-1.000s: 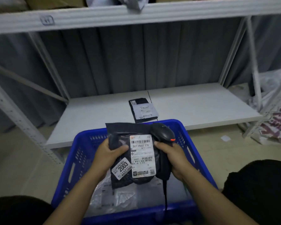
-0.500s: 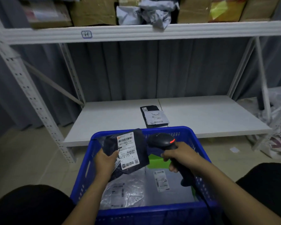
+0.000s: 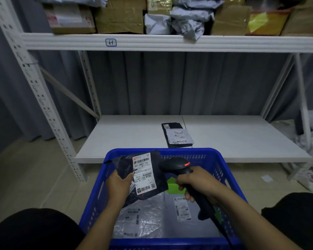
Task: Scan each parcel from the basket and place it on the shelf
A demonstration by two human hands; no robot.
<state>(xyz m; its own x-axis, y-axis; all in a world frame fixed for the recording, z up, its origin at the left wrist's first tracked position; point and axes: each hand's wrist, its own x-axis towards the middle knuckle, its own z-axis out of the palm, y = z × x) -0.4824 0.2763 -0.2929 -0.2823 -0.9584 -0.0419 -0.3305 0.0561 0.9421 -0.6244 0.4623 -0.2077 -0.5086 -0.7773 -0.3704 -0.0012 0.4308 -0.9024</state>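
Lower shelf [image 3: 130,139] mostly bare: open board left and right of 1 black packet [image 3: 177,135] lying centre, near the front edge. Way in goes over the basket rim [image 3: 197,150], under the top beam [image 3: 170,43]. 1 grey bag [image 3: 189,31] droops over that beam's front. Diagonal brace [image 3: 69,94] and left post [image 3: 34,83] close the left side, 2 posts [image 3: 303,98] the right.

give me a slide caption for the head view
Left hand holds a dark parcel over the blue basket while the right hand grips the scanner.
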